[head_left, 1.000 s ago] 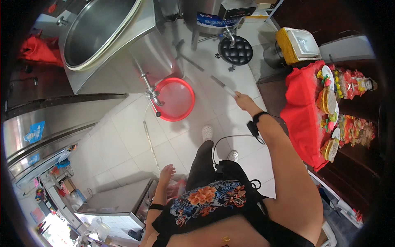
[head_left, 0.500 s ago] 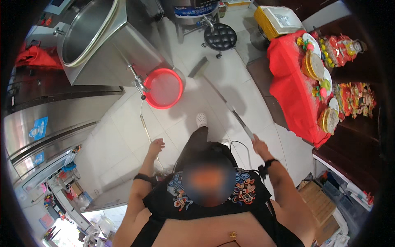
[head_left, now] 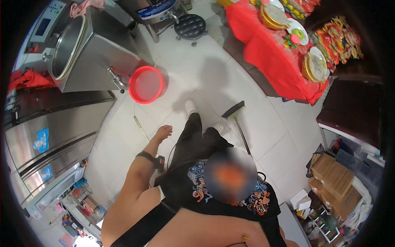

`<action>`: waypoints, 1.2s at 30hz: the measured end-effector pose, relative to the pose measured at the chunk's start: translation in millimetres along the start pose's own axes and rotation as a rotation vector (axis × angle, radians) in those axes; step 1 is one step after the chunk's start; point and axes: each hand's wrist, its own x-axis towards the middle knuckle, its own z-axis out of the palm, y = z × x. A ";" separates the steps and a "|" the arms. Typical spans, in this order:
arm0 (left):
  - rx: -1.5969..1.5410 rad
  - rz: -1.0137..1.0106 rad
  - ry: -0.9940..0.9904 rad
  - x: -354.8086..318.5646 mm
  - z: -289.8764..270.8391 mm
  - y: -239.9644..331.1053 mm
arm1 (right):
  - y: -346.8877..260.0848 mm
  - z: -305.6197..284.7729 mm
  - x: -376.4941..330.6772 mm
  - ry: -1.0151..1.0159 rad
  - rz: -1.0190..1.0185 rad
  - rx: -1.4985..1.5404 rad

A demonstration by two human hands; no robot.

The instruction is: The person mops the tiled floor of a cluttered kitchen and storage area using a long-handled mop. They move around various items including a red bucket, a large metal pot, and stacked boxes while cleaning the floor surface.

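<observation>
A floor broom (head_left: 233, 110) with a wide dark head and a greenish back lies against the tiles, in front and to the right of my feet. Its thin handle (head_left: 243, 138) runs back toward my body and passes out of sight beside the blurred patch. My right hand is hidden there, so its grip does not show. On the other side my left hand (head_left: 164, 131) hangs over the floor, fingers loosely curled in with nothing in them. A red plastic basin (head_left: 161, 91) of cloudy liquid stands ahead of that hand, under a metal tap (head_left: 117, 79).
A steel vat (head_left: 103, 57) stands at the far left, near a black wheeled stool (head_left: 190, 26). Far right, a red-draped table (head_left: 263, 53) carries plates of offerings. Cardboard boxes (head_left: 333, 175) are stacked at the near right. A thin hose (head_left: 140, 127) trails over the tiles.
The broom head has come from far ahead, near the stool, to close by my right foot. My right hand has gone out of sight. My body has turned rightward, shifting the room leftward.
</observation>
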 end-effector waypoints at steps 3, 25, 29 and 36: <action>-0.013 0.072 0.003 -4.5 20.2 16.6 | -16.1 -30.3 -24.7 0.219 -0.110 0.152; 0.301 0.131 0.029 -76.3 4.3 51.0 | -96.3 -36.4 266.5 0.187 -0.206 0.434; 0.366 0.166 -0.001 -52.1 15.9 69.0 | -6.3 46.1 174.3 0.108 0.056 0.504; 0.541 0.280 -0.080 -15.9 68.1 155.8 | -11.1 65.4 14.4 0.130 0.285 0.621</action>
